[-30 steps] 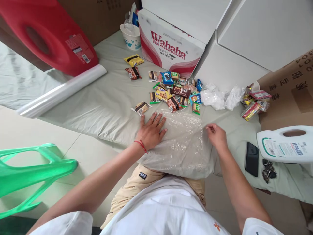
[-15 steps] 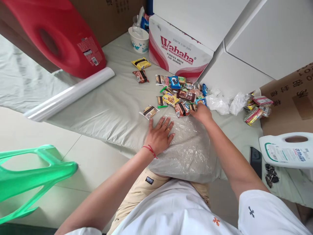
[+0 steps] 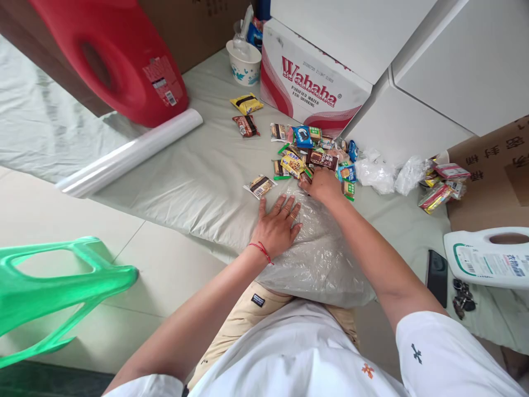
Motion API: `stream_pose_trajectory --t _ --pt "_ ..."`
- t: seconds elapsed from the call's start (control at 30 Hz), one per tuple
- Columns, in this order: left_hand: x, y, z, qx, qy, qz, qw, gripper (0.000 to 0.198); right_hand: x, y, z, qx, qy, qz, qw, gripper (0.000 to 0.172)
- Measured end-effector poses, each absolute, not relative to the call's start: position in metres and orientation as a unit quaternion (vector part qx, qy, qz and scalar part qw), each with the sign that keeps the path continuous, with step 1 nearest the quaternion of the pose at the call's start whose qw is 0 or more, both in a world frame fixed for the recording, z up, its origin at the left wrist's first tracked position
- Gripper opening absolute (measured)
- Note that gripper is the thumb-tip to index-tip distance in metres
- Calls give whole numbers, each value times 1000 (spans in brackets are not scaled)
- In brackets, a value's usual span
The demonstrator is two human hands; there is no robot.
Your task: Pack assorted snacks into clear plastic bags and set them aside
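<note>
My left hand (image 3: 278, 226) lies flat and open, fingers spread, on the near side of a crinkled transparent plastic bag (image 3: 326, 259). A beige-and-black wrapped snack (image 3: 260, 186) is just beyond its fingertips. My right hand (image 3: 324, 186) reaches into the near side of a heap of small wrapped snacks. Its fingers are curled down on a brown snack packet (image 3: 306, 175), mostly covered by the hand. Around it are a yellow cookie packet (image 3: 292, 164), a dark brown packet (image 3: 324, 159) and a blue packet (image 3: 346, 173).
A yellow packet (image 3: 247, 103) and a red-brown packet (image 3: 246, 125) lie apart on the cloth. Behind stands a Wahaha box (image 3: 309, 82) beside a paper cup (image 3: 243, 66). Left are a plastic roll (image 3: 132, 151), red jug (image 3: 124, 60) and green stool (image 3: 61, 281); right, a phone (image 3: 437, 278).
My right hand has shifted left across the heap onto the brown packet, uncovering blue and green packets on its right. My left hand stays on the bag. The view has shifted slightly.
</note>
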State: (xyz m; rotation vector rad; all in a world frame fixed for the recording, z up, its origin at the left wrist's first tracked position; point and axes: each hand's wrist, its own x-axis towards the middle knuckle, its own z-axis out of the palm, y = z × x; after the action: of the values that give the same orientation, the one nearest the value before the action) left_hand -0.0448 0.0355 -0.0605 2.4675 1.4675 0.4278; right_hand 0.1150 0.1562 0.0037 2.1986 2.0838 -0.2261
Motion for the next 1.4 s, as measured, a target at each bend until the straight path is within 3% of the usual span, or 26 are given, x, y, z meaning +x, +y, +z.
stream_pose_trajectory --t 0.13,0.23,0.4,0.63,0.73,0.9,1.13,1.2,1.3,1.4 --pt "-45 35 -60 843 502 150 120 55 147 169 9 715 672 -187 42 53" --pt "-46 35 -60 842 503 153 122 56 180 155 22 683 696 -220 -27 44" --pt "-46 35 -60 839 504 160 128 59 199 85 41 543 809 -193 -116 55" --pt "-46 36 -58 836 507 171 125 56 179 24 7 485 855 -185 -4 59" --pt "-46 36 -57 838 506 165 122 56 182 24 -2 483 850 -204 -49 65" --pt "-46 36 -56 837 513 150 115 56 190 23 0 461 854 -216 -103 46" --pt "-44 36 -56 836 517 147 106 56 184 28 8 469 849 -216 -115 61" --pt "-44 36 -56 836 517 150 107 55 169 44 19 459 859 -194 -120 51" --pt "-44 37 -56 836 516 149 112 54 131 79 33 426 891 -143 -56 31" --pt "-44 37 -57 836 516 144 117 50 84 117 28 381 919 -100 -4 38"
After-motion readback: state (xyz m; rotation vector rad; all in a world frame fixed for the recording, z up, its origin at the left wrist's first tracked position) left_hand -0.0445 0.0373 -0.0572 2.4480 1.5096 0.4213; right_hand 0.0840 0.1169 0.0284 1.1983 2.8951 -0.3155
